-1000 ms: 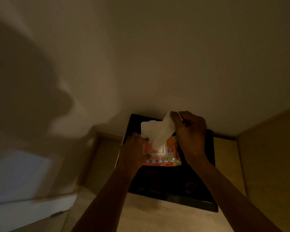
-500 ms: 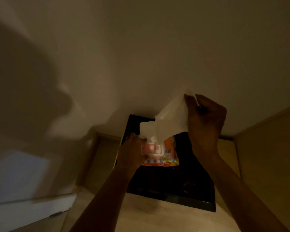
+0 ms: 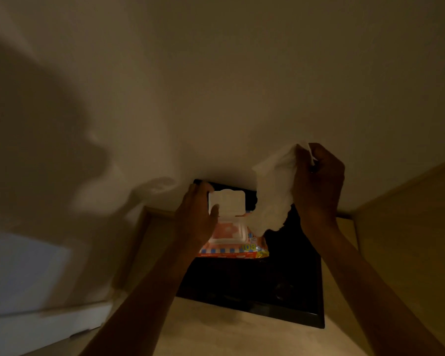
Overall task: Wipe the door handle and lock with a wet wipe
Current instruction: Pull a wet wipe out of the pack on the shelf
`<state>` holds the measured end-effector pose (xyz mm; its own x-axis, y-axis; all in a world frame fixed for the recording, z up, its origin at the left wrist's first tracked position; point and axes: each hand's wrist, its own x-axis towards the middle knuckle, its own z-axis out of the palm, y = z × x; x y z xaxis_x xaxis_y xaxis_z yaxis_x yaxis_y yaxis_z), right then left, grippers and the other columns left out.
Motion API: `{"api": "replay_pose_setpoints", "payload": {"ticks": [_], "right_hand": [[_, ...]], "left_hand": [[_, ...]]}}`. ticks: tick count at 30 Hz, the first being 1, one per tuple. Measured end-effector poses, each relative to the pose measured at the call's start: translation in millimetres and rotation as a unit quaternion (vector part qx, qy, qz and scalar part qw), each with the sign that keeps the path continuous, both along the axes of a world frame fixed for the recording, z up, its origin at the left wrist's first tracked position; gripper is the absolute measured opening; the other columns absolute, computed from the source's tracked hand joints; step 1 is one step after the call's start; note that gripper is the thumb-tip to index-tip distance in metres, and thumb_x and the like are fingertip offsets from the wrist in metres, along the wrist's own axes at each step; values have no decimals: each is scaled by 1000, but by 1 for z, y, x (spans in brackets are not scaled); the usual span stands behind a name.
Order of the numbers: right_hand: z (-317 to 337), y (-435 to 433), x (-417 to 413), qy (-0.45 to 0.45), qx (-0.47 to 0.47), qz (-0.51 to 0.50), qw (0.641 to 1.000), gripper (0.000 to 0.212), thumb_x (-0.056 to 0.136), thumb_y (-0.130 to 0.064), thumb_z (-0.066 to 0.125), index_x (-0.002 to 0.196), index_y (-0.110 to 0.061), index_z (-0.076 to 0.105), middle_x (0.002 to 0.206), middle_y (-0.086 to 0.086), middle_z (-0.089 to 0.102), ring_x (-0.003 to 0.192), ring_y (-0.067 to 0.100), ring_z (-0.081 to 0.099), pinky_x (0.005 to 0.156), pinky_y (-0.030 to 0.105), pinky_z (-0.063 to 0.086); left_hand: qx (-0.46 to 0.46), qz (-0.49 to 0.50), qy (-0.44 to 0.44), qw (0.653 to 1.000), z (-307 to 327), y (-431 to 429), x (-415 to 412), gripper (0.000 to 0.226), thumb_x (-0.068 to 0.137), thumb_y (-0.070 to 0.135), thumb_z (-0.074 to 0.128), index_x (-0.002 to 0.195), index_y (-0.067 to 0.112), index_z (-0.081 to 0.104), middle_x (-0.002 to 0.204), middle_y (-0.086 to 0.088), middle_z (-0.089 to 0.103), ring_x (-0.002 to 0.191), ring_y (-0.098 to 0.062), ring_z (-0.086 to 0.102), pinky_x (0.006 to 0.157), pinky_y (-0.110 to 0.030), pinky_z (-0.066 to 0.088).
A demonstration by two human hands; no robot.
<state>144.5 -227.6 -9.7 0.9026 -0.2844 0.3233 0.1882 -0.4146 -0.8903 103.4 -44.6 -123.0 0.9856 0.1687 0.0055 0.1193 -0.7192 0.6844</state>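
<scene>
The crumpled white wet wipe hangs from the right hand, pinched at its top corner, long axis dangling down, free of the orange plastic wipe pack. The left hand grips the pack's white flip lid. The pack rests on a black tray on the pale wooden bench. No door handle or lock in view.

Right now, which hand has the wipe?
The right hand: it pinches the white wet wipe at its top, hanging clear of the pack. The left hand only holds the pack's open lid.
</scene>
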Motion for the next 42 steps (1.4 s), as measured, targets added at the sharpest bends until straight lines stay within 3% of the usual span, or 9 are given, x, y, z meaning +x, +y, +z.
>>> {"api": "replay_pose_setpoints", "payload": {"ticks": [5,12,18,23,25,27,32,38,42], "right_hand": [[-3,-12,4,-11,-33,7,999,29,100,-21,45,75,-9,54,63,-7,44,59,3,42,59,17,34],[-1,-14,4,6,-47,23,999,36,100,-22,46,66,-12,40,57,-7,32,52,4,33,53,13,28],[-12,0,-6,42,-40,46,997,27,100,-26,47,74,-25,52,65,-14,48,63,-6,49,63,8,36],[-15,5,-18,67,-45,78,994,26,99,-26,47,75,-26,55,69,-14,53,66,-2,51,63,14,38],[-6,8,-23,100,-49,105,988,26,98,-27,49,73,-25,58,69,-12,56,65,-2,52,62,20,40],[13,14,-28,149,-50,145,977,22,96,-30,52,76,-25,59,72,-12,59,68,0,53,64,24,41],[107,40,-47,151,-55,236,958,17,92,-27,59,76,-24,65,74,-12,63,67,-5,55,62,12,41],[245,81,-84,123,-23,344,931,25,90,-20,63,66,-20,67,58,-14,61,59,0,53,57,19,42],[315,109,-115,196,7,383,903,35,92,-27,61,59,-16,63,42,-12,48,36,1,39,38,15,31]], "left_hand": [[68,-96,95,989,2,-9,18,76,90,21,60,152,14,16,152,-10,34,139,-29,34,113,-41,33],[93,-130,43,986,7,-11,-13,43,87,16,59,129,22,54,127,-3,49,118,-22,51,95,-37,47],[165,-244,84,952,-57,-15,-85,69,95,50,35,153,17,17,163,-7,5,150,-30,6,122,-44,14],[178,-226,110,951,-66,-11,-88,73,93,56,24,153,15,18,161,-7,5,149,-31,9,118,-49,24],[129,-227,190,946,-45,-10,-83,73,95,50,36,154,17,6,162,-6,-8,150,-28,0,120,-44,18],[-62,-167,271,946,-7,-9,-77,74,94,35,55,152,17,13,162,-9,12,146,-22,21,115,-33,27],[-360,-43,127,923,146,21,-74,71,74,25,80,137,28,48,133,8,57,120,-8,57,101,-31,49],[-360,71,1,930,331,65,-127,4,83,13,72,80,15,71,70,10,71,68,4,63,73,-11,49],[-339,106,-20,935,412,102,-180,7,93,20,59,88,18,64,83,0,65,78,-7,57,70,-15,45]]}}
